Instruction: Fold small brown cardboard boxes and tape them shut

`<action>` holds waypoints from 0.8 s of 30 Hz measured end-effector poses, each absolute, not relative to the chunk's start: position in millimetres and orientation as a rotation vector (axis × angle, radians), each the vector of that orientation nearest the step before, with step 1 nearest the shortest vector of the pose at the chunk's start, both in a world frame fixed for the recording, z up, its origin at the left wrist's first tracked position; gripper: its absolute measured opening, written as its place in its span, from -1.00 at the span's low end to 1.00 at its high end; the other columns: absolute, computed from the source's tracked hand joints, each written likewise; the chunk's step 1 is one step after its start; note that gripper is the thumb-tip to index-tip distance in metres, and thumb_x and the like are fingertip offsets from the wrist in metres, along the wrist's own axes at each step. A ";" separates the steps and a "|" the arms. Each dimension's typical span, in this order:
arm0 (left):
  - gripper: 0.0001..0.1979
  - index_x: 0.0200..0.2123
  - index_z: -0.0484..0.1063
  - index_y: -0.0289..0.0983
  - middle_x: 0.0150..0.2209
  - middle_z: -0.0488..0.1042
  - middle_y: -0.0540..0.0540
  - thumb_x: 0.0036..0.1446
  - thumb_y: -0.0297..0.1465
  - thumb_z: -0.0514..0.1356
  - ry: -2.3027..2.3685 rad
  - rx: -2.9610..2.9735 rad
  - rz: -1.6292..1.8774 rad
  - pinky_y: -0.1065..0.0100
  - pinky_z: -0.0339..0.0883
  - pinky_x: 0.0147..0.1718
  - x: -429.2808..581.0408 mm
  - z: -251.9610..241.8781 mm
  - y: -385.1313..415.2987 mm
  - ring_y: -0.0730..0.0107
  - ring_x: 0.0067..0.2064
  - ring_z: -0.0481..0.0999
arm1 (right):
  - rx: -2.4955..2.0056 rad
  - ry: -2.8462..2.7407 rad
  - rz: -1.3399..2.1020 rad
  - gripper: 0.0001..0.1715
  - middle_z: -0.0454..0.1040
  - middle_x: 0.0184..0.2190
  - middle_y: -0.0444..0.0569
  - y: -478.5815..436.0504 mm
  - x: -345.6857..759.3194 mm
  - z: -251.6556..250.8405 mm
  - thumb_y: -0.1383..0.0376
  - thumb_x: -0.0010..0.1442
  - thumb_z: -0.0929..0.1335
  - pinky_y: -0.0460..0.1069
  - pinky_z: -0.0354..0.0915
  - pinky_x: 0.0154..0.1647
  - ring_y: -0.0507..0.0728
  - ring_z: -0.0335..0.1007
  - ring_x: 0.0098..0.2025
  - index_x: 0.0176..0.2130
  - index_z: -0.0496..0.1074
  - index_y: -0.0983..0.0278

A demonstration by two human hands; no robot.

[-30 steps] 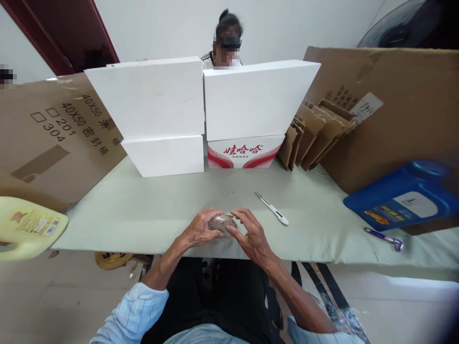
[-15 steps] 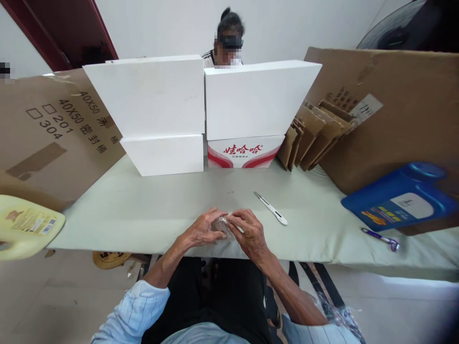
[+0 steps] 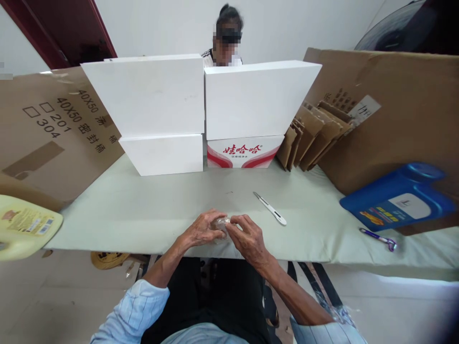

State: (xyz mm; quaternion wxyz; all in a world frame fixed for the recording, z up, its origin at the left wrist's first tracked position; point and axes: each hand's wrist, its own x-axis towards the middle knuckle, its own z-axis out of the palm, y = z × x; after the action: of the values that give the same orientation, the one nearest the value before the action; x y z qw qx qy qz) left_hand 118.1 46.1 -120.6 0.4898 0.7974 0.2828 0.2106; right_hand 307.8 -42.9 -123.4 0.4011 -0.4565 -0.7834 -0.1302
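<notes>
A small, clear, shiny item, like crumpled clear plastic or a roll of clear tape, (image 3: 221,221) is between my hands near the table's front edge. My left hand (image 3: 205,228) wraps round its left side, thumb below and fingers above. On its right side, my right hand (image 3: 248,235) pinches its edge with thumb and bent fingers. What exactly the clear item is cannot be made out. A white craft knife (image 3: 270,209) lies on the pale green tabletop (image 3: 172,191), to the right of and beyond my hands.
White boxes (image 3: 150,100) and a red-and-white carton (image 3: 244,152) stand across the back. Large cardboard boxes flank both sides. A yellow jug (image 3: 28,227) is at left; a blue bottle (image 3: 398,198) and a purple tool (image 3: 378,238) at right. A person (image 3: 227,36) is behind the boxes.
My right hand has shifted and turned slightly at the clear item, its fingers more bent. My left hand stays almost where it was. The whole view has moved slightly.
</notes>
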 end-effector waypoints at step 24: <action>-0.52 0.16 0.48 -0.23 0.05 0.48 -0.18 0.16 -0.47 0.30 0.605 2.019 0.546 0.21 0.37 0.05 121.0 -129.5 37.1 0.18 0.02 0.50 | -1.219 -1.702 0.200 -0.81 0.40 -0.26 -0.06 -35.9 308.3 -136.6 0.39 0.37 0.37 0.08 0.34 -0.12 0.16 0.37 -0.17 -0.32 0.44 0.19</action>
State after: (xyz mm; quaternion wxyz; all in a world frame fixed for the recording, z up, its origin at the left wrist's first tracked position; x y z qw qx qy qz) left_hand 121.0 37.1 -129.5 0.4637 0.8216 0.2461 0.2222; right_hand 308.3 -35.9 -136.6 0.4961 -0.5034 -0.7026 0.0827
